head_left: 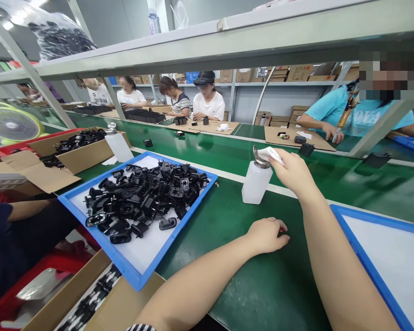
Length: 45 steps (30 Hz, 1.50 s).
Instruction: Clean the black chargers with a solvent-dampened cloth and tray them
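Note:
My right hand (295,174) is closed on a folded white cloth (271,154), pressing it at the metal top of a white pump bottle (257,185). The bottle stands upright on the green work surface, its round metal lid tilted up. Below it, my left hand (267,235) rests on the green surface, loosely curled with the thumb apart from the fingers, and nothing shows in it. To the left, a blue-rimmed tray (172,236) bears a heap of black plastic plug parts (148,195) with metal pins.
A second blue-rimmed tray (386,257) lies at the right. Another white pump bottle (118,145) stands behind the heaped tray. Cardboard boxes (86,158) of black parts are at the left. A green conveyor belt (207,149) runs behind, with co-workers across it; a shelf beam (227,46) hangs overhead.

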{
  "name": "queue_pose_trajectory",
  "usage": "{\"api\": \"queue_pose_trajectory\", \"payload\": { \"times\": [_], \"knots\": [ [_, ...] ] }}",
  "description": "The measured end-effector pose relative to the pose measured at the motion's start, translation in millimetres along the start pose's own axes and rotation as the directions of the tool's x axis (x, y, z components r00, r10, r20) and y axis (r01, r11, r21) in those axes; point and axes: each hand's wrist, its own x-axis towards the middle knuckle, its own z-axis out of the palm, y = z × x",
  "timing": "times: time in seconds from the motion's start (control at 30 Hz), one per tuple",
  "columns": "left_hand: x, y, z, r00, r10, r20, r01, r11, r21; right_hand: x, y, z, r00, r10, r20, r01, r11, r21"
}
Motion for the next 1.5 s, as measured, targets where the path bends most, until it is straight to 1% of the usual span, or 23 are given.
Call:
{"api": "queue_pose_trajectory", "payload": {
  "times": [0.1, 0.17, 0.23, 0.27, 0.33, 0.47, 0.53, 0.6, 0.77, 0.87, 1.07, 1.23, 1.4, 1.5],
  "knots": [
    [0, -1, 0.1, 1.000, 0.006, -0.001, -0.006, 1.000, 0.000, 0, 1, -1, 0.986, 0.165, -0.024, -0.159, 0.974, 0.161],
    [0, -1, 0.5, 1.000, 0.011, -0.002, -0.011, 1.000, 0.000, 1, 4, 1, 0.967, 0.256, -0.023, -0.237, 0.924, 0.300],
    [0, -2, 0.8, 1.000, 0.014, -0.003, -0.014, 1.000, 0.000, 2, 6, 4, 0.952, 0.306, -0.019, -0.273, 0.875, 0.400],
    [0, -2, 0.8, 1.000, 0.016, -0.004, -0.016, 1.000, 0.001, 3, 7, 5, 0.949, 0.313, -0.027, -0.274, 0.867, 0.417],
    [0, -1, 0.9, 1.000, 0.015, -0.003, -0.015, 1.000, 0.004, 3, 6, 9, 0.954, 0.292, -0.066, -0.247, 0.893, 0.377],
    [0, -1, 1.0, 1.000, 0.009, -0.004, -0.009, 1.000, 0.014, 2, 1, 17, 0.977, 0.161, -0.141, -0.137, 0.977, 0.164],
    [0, -1, 1.3, 1.000, 0.012, -0.009, -0.012, 1.000, 0.015, 1, 0, 21, 0.982, 0.106, -0.154, -0.092, 0.991, 0.092],
    [0, -1, 1.7, 1.000, 0.019, -0.012, -0.019, 1.000, 0.014, 1, 0, 25, 0.982, 0.078, -0.170, -0.069, 0.996, 0.063],
    [0, -2, 2.6, 1.000, 0.027, -0.014, -0.027, 1.000, 0.013, -1, 2, 29, 0.972, 0.073, -0.222, -0.063, 0.997, 0.052],
    [0, -2, 2.6, 0.999, 0.033, -0.014, -0.033, 0.999, 0.001, -1, 3, 29, 0.975, 0.070, -0.211, -0.062, 0.997, 0.046],
    [0, -2, 2.0, 0.999, 0.037, -0.016, -0.037, 0.999, 0.008, 0, 2, 28, 0.983, 0.100, -0.155, -0.093, 0.994, 0.054],
    [0, -1, 1.7, 0.999, 0.041, -0.018, -0.041, 0.999, 0.012, -1, 1, 29, 0.981, 0.079, -0.178, -0.071, 0.996, 0.052],
    [-1, -1, 1.0, 0.999, 0.039, -0.015, -0.039, 0.999, 0.024, -1, 4, 31, 0.976, 0.126, -0.177, -0.115, 0.991, 0.071],
    [-1, 0, 0.6, 0.999, 0.036, -0.016, -0.036, 0.999, 0.021, -1, 3, 29, 0.979, 0.099, -0.180, -0.087, 0.994, 0.070]
  ]
}}
